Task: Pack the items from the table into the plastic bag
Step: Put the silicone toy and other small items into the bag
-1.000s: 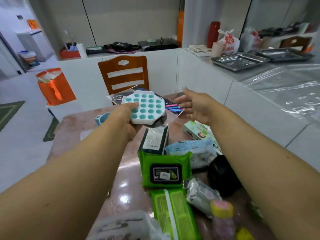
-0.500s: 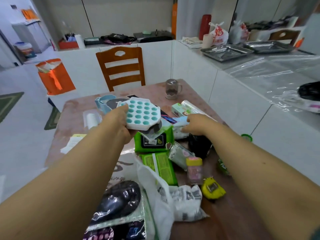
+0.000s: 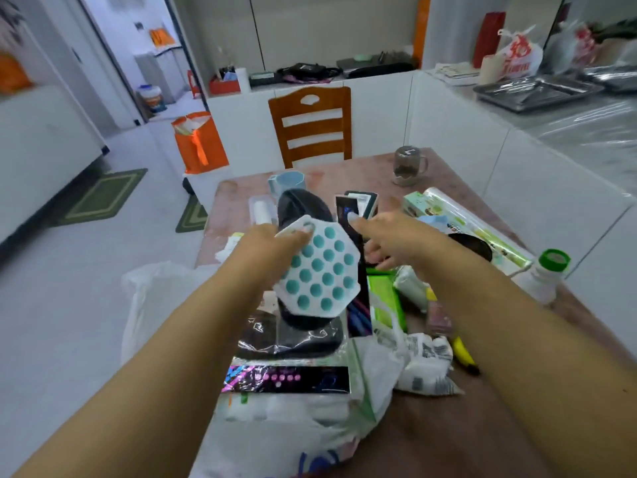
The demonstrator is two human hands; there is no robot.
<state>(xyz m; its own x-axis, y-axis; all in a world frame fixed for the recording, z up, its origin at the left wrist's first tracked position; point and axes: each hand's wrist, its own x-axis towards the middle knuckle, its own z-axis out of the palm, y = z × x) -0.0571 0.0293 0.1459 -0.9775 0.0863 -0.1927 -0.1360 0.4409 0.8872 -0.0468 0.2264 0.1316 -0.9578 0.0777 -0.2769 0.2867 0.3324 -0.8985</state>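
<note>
My left hand [image 3: 275,244] grips a white octagonal pop toy with teal bubbles [image 3: 319,272] by its upper left edge, holding it above the open white plastic bag [image 3: 155,291]. A black packaged item with a colourful printed card [image 3: 293,339] lies in the bag's mouth below it. My right hand [image 3: 389,238] reaches over the table with a finger touching a tall dark packet [image 3: 348,212]; its other fingers are loosely curled. Green wipe packs [image 3: 386,298], a yellow tape measure [image 3: 463,353] and a white bottle with a green cap [image 3: 544,274] lie on the table [image 3: 448,167].
A glass mug [image 3: 408,165] and a blue cup [image 3: 287,182] stand at the table's far end. A wooden chair [image 3: 310,125] stands behind it. A roll in clear wrap [image 3: 475,225] lies by the right edge, next to a white counter. An orange bag [image 3: 198,143] sits on the floor.
My left hand has brought the pop toy nearer, over the bag. My right hand moved from the wipes pile to the dark packet. The view has tilted down toward the bag.
</note>
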